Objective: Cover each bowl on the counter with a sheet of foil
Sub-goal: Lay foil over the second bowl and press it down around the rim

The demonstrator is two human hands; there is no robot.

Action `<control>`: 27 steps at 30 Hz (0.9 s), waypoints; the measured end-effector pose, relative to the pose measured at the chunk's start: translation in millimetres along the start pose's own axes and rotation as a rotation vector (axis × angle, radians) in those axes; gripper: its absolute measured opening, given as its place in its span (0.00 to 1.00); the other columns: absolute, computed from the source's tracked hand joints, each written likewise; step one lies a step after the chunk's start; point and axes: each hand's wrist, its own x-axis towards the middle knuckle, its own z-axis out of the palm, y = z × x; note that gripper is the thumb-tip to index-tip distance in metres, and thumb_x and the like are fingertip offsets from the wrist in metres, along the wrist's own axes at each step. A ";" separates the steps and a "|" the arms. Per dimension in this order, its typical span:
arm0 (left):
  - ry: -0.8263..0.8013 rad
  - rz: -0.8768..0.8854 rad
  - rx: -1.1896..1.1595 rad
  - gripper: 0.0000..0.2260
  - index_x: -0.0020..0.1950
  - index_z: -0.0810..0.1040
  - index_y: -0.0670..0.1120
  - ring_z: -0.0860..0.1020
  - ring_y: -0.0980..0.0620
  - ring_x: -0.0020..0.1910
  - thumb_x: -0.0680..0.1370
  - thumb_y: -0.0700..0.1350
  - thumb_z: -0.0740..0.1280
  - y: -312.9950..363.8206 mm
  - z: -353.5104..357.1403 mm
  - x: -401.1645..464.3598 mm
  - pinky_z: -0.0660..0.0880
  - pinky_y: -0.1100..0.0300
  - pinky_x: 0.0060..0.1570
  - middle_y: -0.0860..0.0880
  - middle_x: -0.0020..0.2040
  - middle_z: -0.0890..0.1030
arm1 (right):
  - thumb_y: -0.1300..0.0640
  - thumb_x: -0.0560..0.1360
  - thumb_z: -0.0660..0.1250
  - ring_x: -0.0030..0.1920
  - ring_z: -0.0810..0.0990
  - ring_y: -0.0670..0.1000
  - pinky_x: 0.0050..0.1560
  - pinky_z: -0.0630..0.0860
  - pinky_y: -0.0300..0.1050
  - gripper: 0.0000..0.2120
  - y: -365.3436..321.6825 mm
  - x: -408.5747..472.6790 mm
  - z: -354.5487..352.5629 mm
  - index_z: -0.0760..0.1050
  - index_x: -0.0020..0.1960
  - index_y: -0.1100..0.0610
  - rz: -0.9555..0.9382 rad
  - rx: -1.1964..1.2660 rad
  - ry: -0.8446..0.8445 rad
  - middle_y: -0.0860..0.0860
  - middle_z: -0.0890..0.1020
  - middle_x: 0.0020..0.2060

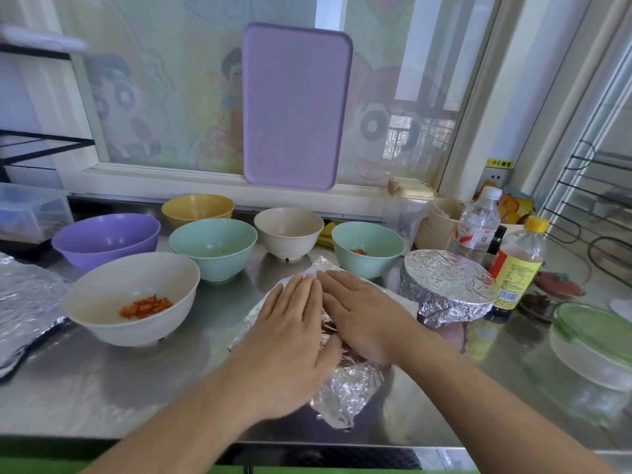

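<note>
Six open bowls (pixel 131 295), two foil-wrapped (pixel 448 282) — both hands (pixel 290 323) pressing foil (pixel 342 388)

Stainless steel counter (pixel 102 388), reflective. Behind: white-framed window (pixel 212 181), glass covered in pale cartoon film; daylight through. Lilac tray (pixel 295 107) upright against pane. Black wire rack (pixel 588 200) at right, black shelf frame (pixel 41 142) at left. Yellow-labelled wall socket (pixel 494 174).
</note>
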 end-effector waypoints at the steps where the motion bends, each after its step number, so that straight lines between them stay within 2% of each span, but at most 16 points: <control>1: -0.034 0.037 0.002 0.34 0.83 0.29 0.46 0.27 0.54 0.80 0.85 0.63 0.39 -9.4 -3.8 2.0 0.34 0.50 0.82 0.49 0.82 0.27 | 0.50 0.83 0.48 0.73 0.72 0.68 0.71 0.72 0.66 0.29 -5.8 -3.1 -0.8 0.72 0.73 0.67 0.061 0.028 -0.009 0.66 0.74 0.73; 3: -0.088 0.079 0.006 0.34 0.82 0.27 0.50 0.23 0.59 0.77 0.85 0.65 0.41 -29.3 -10.6 5.9 0.32 0.51 0.81 0.55 0.80 0.23 | 0.42 0.81 0.43 0.73 0.71 0.62 0.72 0.70 0.59 0.33 -14.0 -9.3 -1.4 0.69 0.75 0.60 0.231 0.136 0.120 0.59 0.72 0.73; 4: -0.108 0.077 0.005 0.34 0.81 0.26 0.52 0.22 0.61 0.76 0.85 0.66 0.41 -39.6 -12.6 8.3 0.32 0.51 0.81 0.57 0.79 0.23 | 0.39 0.80 0.40 0.72 0.71 0.59 0.71 0.70 0.56 0.34 -16.1 -13.3 -3.7 0.67 0.76 0.56 0.327 0.160 0.121 0.56 0.72 0.73; 7: -0.046 0.034 0.002 0.36 0.84 0.32 0.52 0.27 0.60 0.80 0.83 0.67 0.41 -54.9 -13.0 12.4 0.36 0.52 0.82 0.57 0.83 0.28 | 0.37 0.82 0.38 0.71 0.71 0.59 0.68 0.68 0.57 0.34 -22.7 -17.8 -12.2 0.68 0.73 0.55 0.453 0.020 0.125 0.55 0.74 0.70; 10: 0.140 0.027 -0.172 0.29 0.86 0.50 0.46 0.50 0.54 0.84 0.87 0.56 0.51 -30.2 -11.5 12.9 0.49 0.61 0.80 0.50 0.86 0.50 | 0.40 0.81 0.36 0.78 0.66 0.57 0.77 0.63 0.56 0.35 -18.0 -6.9 -12.5 0.67 0.76 0.55 0.329 0.004 0.215 0.53 0.70 0.75; 12: 0.228 0.025 -0.255 0.25 0.81 0.63 0.42 0.63 0.48 0.78 0.86 0.49 0.51 -9.4 -4.7 14.1 0.61 0.57 0.76 0.45 0.81 0.65 | 0.43 0.80 0.36 0.80 0.63 0.55 0.78 0.61 0.54 0.35 -11.7 2.0 -5.8 0.66 0.79 0.53 0.153 0.037 0.202 0.50 0.67 0.79; 13: 0.225 0.024 -0.204 0.27 0.80 0.66 0.40 0.65 0.45 0.77 0.84 0.49 0.48 -3.4 1.2 15.9 0.65 0.53 0.76 0.41 0.79 0.68 | 0.45 0.81 0.37 0.80 0.64 0.55 0.77 0.63 0.54 0.34 -9.2 4.3 -2.5 0.67 0.79 0.53 0.084 0.027 0.179 0.50 0.68 0.78; 14: 0.210 0.023 -0.127 0.31 0.80 0.65 0.37 0.64 0.43 0.78 0.82 0.50 0.43 -0.7 8.4 19.3 0.65 0.48 0.78 0.37 0.79 0.67 | 0.47 0.83 0.38 0.79 0.65 0.55 0.76 0.65 0.55 0.32 -6.4 5.6 1.0 0.68 0.78 0.55 0.043 0.024 0.155 0.51 0.68 0.78; 15: 0.175 0.011 -0.041 0.36 0.82 0.60 0.36 0.59 0.42 0.81 0.80 0.52 0.38 -0.9 14.7 22.4 0.59 0.46 0.80 0.35 0.82 0.62 | 0.48 0.83 0.39 0.79 0.65 0.56 0.76 0.66 0.56 0.31 -3.3 6.2 4.8 0.68 0.78 0.57 0.023 0.025 0.142 0.53 0.68 0.79; 16: 0.143 -0.032 -0.014 0.39 0.84 0.53 0.37 0.53 0.43 0.84 0.77 0.55 0.33 -2.3 19.4 23.8 0.53 0.47 0.82 0.37 0.84 0.55 | 0.49 0.83 0.39 0.79 0.65 0.57 0.76 0.66 0.57 0.32 -1.2 7.2 6.8 0.69 0.77 0.59 0.028 0.029 0.130 0.54 0.68 0.79; 18: 0.107 -0.122 -0.086 0.42 0.86 0.44 0.40 0.45 0.47 0.85 0.75 0.60 0.31 -2.9 17.8 22.3 0.45 0.50 0.83 0.41 0.86 0.46 | 0.47 0.81 0.37 0.79 0.64 0.56 0.76 0.65 0.57 0.34 2.5 7.3 7.0 0.69 0.76 0.61 0.094 0.078 0.132 0.54 0.68 0.78; 20: 0.075 -0.146 -0.106 0.40 0.85 0.41 0.41 0.42 0.48 0.85 0.80 0.64 0.36 -2.0 13.6 20.3 0.43 0.51 0.83 0.42 0.86 0.43 | 0.46 0.79 0.36 0.76 0.66 0.57 0.74 0.67 0.58 0.34 2.2 6.1 5.3 0.71 0.70 0.60 0.168 0.113 0.092 0.55 0.70 0.74; 23: 0.052 -0.123 -0.083 0.41 0.86 0.41 0.42 0.42 0.50 0.85 0.80 0.67 0.37 -7.4 3.9 17.5 0.40 0.57 0.82 0.45 0.87 0.43 | 0.45 0.76 0.32 0.71 0.69 0.59 0.70 0.69 0.58 0.35 0.8 5.5 2.2 0.73 0.62 0.58 0.232 0.039 0.072 0.56 0.73 0.69; 25: 0.024 -0.087 -0.113 0.36 0.86 0.41 0.44 0.42 0.55 0.84 0.85 0.64 0.45 -14.3 -3.2 16.2 0.39 0.61 0.78 0.49 0.87 0.43 | 0.42 0.77 0.32 0.70 0.71 0.57 0.70 0.66 0.56 0.35 -0.8 4.5 -1.5 0.71 0.64 0.55 0.265 0.036 0.147 0.52 0.75 0.67; 27: 0.003 -0.020 -0.164 0.33 0.86 0.41 0.47 0.41 0.59 0.84 0.87 0.61 0.48 -23.3 -10.5 15.8 0.38 0.64 0.77 0.53 0.86 0.42 | 0.42 0.82 0.38 0.76 0.67 0.53 0.77 0.61 0.52 0.31 -3.6 5.0 -2.7 0.69 0.73 0.53 0.210 0.097 0.193 0.48 0.72 0.74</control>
